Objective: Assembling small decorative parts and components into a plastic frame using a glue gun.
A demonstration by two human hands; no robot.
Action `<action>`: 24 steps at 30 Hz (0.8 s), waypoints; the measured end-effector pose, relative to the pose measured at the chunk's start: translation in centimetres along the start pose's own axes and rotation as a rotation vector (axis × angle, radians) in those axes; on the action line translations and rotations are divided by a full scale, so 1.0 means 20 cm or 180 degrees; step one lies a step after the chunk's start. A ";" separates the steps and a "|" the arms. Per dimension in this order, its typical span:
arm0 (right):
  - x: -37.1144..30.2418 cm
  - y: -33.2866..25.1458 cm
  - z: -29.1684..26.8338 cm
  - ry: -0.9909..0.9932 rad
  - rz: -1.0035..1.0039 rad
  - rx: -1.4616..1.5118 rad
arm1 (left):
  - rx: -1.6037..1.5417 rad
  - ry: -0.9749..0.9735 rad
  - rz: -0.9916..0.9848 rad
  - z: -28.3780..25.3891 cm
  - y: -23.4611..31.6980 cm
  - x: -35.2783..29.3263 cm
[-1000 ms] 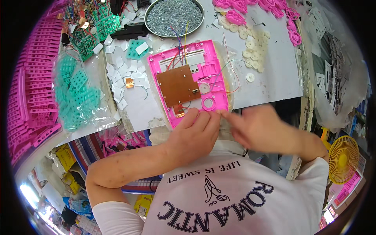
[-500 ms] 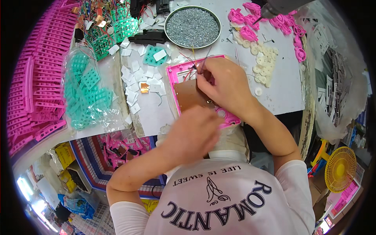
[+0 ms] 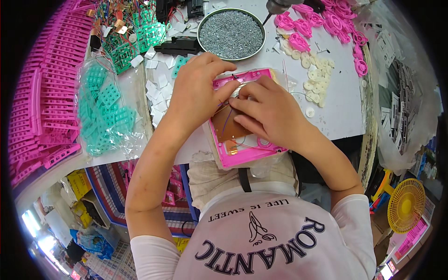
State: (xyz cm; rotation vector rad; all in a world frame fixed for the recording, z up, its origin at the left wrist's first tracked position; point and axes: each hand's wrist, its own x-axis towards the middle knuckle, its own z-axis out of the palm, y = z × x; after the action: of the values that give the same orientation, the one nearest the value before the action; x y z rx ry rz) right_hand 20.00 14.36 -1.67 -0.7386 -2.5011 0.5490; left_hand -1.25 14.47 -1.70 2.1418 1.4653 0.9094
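Note:
In front of me a pink plastic housing (image 3: 233,161) lies at a slant, with a brown circuit board (image 3: 224,128) inside. Thin wires (image 3: 227,122) cross the board, and a small copper-coloured piece (image 3: 232,148) sits at the housing's near end. My right hand (image 3: 275,112) reaches over the board from the right, its fingertips closed on the thin wires. My left hand (image 3: 198,91) arches over the housing's far left side. Its thumb points toward the right fingertips, and a gap shows between thumb and forefinger. The wire ends are hidden beneath my fingers.
Beyond the housing stands a round tin of screws (image 3: 231,35); an electric screwdriver (image 3: 278,7) hangs beside it. White pads (image 3: 158,93) and bagged teal rubber keypads (image 3: 105,112) lie left. Cream buttons (image 3: 317,79) and pink parts (image 3: 298,42) lie right. Pink casings (image 3: 51,93) are stacked far left.
My left hand has moved up and forward to the housing's far left side. The housing has shifted slightly. A copper-coloured piece and more wires now show on it. The screwdriver has swung left.

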 end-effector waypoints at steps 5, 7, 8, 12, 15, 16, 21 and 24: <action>-0.03 -0.03 -0.06 -0.0169 -0.0177 -0.0253 | -0.0204 -0.0036 -0.0102 0.01 -0.03 0.03; -0.04 -0.01 -0.07 -0.0191 -0.0256 -0.0013 | -0.0302 0.0086 -0.0180 -0.02 -0.03 0.01; -0.05 0.00 -0.07 -0.0202 -0.0296 0.0111 | -0.0271 0.0056 -0.0250 -0.05 -0.01 0.00; -0.09 0.03 -0.07 0.0026 -0.0339 0.0403 | -0.0879 -0.0164 -0.0473 -0.13 0.00 -0.05; -0.07 0.09 -0.08 0.0190 -0.0155 0.0424 | -0.1161 -0.0400 -0.0666 -0.17 0.00 -0.10; -0.04 0.10 -0.10 0.0295 -0.0068 0.0321 | -0.1216 -0.0394 -0.0669 -0.17 -0.01 -0.12; 0.07 0.16 -0.12 0.0582 0.0172 -0.0209 | -0.1443 -0.0514 -0.0968 -0.18 0.02 -0.18; 0.11 0.19 -0.08 0.0552 0.0169 -0.0264 | -0.1178 -0.0588 -0.0844 -0.20 0.05 -0.22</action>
State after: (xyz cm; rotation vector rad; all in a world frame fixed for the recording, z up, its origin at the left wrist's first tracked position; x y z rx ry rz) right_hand 20.78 18.93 -1.64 -0.8485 -2.3606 0.3837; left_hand -4.41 9.83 0.44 1.6710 1.3292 0.7898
